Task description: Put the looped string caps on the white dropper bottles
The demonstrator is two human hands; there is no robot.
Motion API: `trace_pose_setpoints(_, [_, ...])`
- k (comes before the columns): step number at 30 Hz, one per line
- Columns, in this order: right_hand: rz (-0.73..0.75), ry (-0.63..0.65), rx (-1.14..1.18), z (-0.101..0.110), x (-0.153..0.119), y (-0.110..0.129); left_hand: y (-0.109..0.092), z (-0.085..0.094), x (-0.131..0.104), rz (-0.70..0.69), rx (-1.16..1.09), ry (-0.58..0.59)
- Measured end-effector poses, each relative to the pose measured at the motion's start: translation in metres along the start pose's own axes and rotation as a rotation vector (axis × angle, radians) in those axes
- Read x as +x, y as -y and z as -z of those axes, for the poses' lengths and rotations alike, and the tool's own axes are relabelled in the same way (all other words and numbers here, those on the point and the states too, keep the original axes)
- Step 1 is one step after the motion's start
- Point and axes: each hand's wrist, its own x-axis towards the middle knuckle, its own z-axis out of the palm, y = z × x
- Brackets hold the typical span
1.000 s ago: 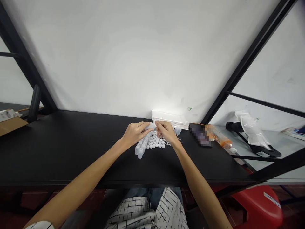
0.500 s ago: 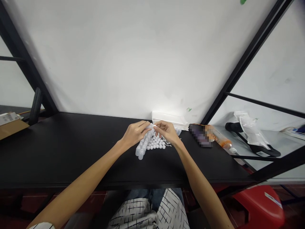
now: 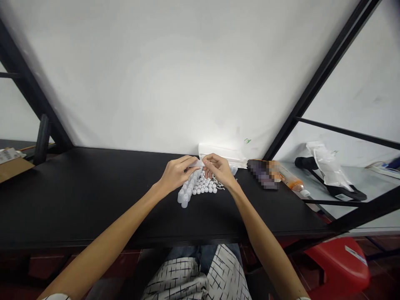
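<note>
My left hand (image 3: 178, 171) is closed on a translucent white bottle (image 3: 196, 163), held roughly sideways above the table. At the bottle's right end, the thumb and forefinger of my right hand (image 3: 218, 168) are pinched together; whatever they hold is too small to make out. Below my hands stand several frosted bottles (image 3: 184, 201) in slanting rows. Right beside them lies a group of small white caps (image 3: 206, 186). Thin white ring-like pieces (image 3: 219, 184) are scattered to the right of the caps, partly hidden by my right hand.
White stacked sheets or trays (image 3: 222, 153) lie against the wall. To the right are a blurred dark package (image 3: 262, 174) and an orange-labelled bottle (image 3: 293, 182). A sandal (image 3: 336, 185) with plastic wrap is beyond the frame. A cardboard box (image 3: 15, 167) is at far left.
The fingers of my right hand have shifted slightly at the bottle's end, and the bottle in my left hand is tilted a little differently. The camera view has moved slightly.
</note>
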Motion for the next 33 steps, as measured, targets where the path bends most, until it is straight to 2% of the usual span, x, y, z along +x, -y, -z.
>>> trace_pose_setpoints(5, [0.017, 0.037, -0.021, 0.0036, -0.0011, 0.0014, 0.0016, 0.0025, 0.0003, 0.033, 0.043, 0.066])
trace_pose_setpoints(9, [0.019, 0.035, -0.034, 0.002, -0.0014, 0.0029, 0.0037, 0.0037, 0.0005, 0.054, 0.059, 0.063])
trace_pose_setpoints(20, [-0.016, 0.038, -0.055, -0.0035, -0.0006, -0.0058, 0.0061, 0.0005, -0.0011, -0.096, 0.161, -0.033])
trace_pose_setpoints(27, [-0.011, 0.007, -0.094, -0.0014, -0.0019, -0.0024, 0.0037, 0.0049, 0.0021, 0.046, 0.078, 0.042])
trace_pose_setpoints(33, [0.008, -0.009, -0.082, -0.0054, -0.0018, -0.0011, 0.0052, 0.0072, 0.0027, 0.102, 0.075, 0.131])
